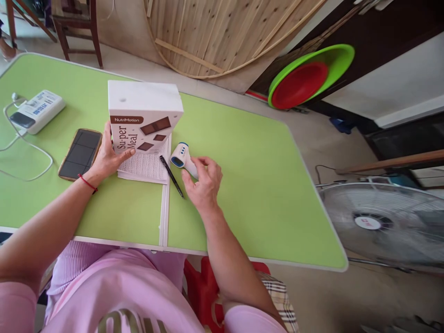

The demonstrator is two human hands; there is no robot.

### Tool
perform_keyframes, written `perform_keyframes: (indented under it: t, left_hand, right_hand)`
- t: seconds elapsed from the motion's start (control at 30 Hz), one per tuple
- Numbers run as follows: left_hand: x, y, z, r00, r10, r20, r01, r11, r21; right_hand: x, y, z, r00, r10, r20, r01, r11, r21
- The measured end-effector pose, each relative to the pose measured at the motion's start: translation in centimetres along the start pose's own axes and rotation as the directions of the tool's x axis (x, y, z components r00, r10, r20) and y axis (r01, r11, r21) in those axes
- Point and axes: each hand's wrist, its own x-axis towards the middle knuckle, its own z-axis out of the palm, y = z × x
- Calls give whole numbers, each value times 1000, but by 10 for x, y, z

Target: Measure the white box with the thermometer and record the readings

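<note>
**Steadying a box, fingers on a thermometer**

Right now the person's left hand (pixel 108 159) lies flat and spread against the left side of the upright white cardboard box printed with brown chocolate squares (pixel 144 115), thumb and fingers touching its lower edge and gripping nothing. The box stands on a sheet of white paper covered in small print (pixel 145 167), near the middle seam of the light green folding table (pixel 243 175).

The right hand (pixel 204 182) is curled loosely over the handle of a small white handheld thermometer with a blue-rimmed head (pixel 181 156), which lies on the table just right of the paper. The fingertips touch the handle, yet whether they have truly closed on it I cannot tell. A slim black pen (pixel 171 176) lies slanted between paper and thermometer, close by the right thumb.

The tall box looks easy to tip: a push from the flat left palm could topple it rightward onto the pen and thermometer. A light pinch on the rounded handle might also let the thermometer slip, or knock the pen rolling.

Both forearms reach forward from the near table edge, the left wrist wearing a thin red string (pixel 87 183). A dark smartphone (pixel 80 153) lies just beside the left hand.
</note>
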Motion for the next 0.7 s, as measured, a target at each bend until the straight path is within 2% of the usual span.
perform_keyframes:
  t: [0.1, 0.2, 0.27, 0.33, 0.4, 0.47, 0.5, 0.57, 0.63, 0.7]
  left_hand:
    - [-3, -6, 4, 975, -157, -159, 147, 987, -72]
    - [-4, -3, 4, 960, -239, -145, 218, 965, -147]
    - [-5, 3, 2, 944, -301, -138, 269, 940, -210]
    - [-6, 13, -1, 925, -355, -139, 308, 911, -275]
    - [-8, 25, -6, 909, -398, -126, 340, 880, -331]
    - [-9, 37, -11, 894, -440, -90, 380, 847, -372]
    - [-10, 42, -13, 888, -456, -63, 399, 831, -389]
    - [-12, 50, -16, 882, -471, -9, 432, 815, -386]
    - [-13, 54, -15, 886, -462, 28, 440, 822, -361]
    - [-14, 53, -12, 900, -435, 15, 411, 838, -360]
  right_hand:
    - [0, 10, 3, 996, 32, 84, -22, 992, -126]
    - [-1, 15, 3, 967, 77, 242, -43, 989, -141]
    - [0, 14, 0, 946, 163, 280, -134, 984, -120]
    - [2, 7, -4, 937, 255, 238, -261, 965, -9]
    - [4, -3, -9, 942, 303, 147, -331, 914, 237]
    - [4, -17, -17, 949, 302, 87, -301, 797, 524]
    - [3, -24, -21, 955, 280, 101, -278, 716, 641]
    - [1, -38, -29, 954, 219, 204, -291, 515, 807]
    - [-4, -50, -34, 924, 164, 344, -381, 352, 855]
    - [-8, -58, -34, 863, 118, 492, -504, 273, 819]
